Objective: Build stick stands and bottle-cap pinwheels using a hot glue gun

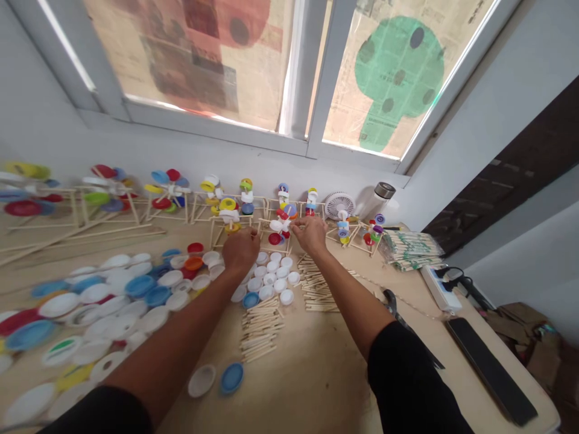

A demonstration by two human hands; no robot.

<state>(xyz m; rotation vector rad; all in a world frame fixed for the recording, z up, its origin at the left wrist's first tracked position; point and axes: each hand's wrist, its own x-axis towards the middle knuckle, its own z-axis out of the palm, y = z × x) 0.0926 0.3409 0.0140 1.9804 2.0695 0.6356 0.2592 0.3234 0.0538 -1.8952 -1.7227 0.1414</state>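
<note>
A small wheel of colored bottle caps (279,225) sits in a wooden stick frame (275,249) between my hands. My right hand (311,234) pinches at this model's right side, by the wheel's hub. Curled fingers close my left hand (242,248) beside the frame's left end; whatever they hold is hidden. Just behind the left hand stands another cap wheel (229,214) on its own frame. Below the hands lie white bottle caps (269,279) in rows, a pile of short wooden sticks (261,330) and a second stick pile (316,286).
Several similar wheel models (168,190) line the wall. Loose caps (122,301) cover the left of the table. On the right are a small fan (339,206), a flask (377,202), bagged sticks (414,248), a power strip (441,289), scissors (407,322) and a black phone-like slab (491,371).
</note>
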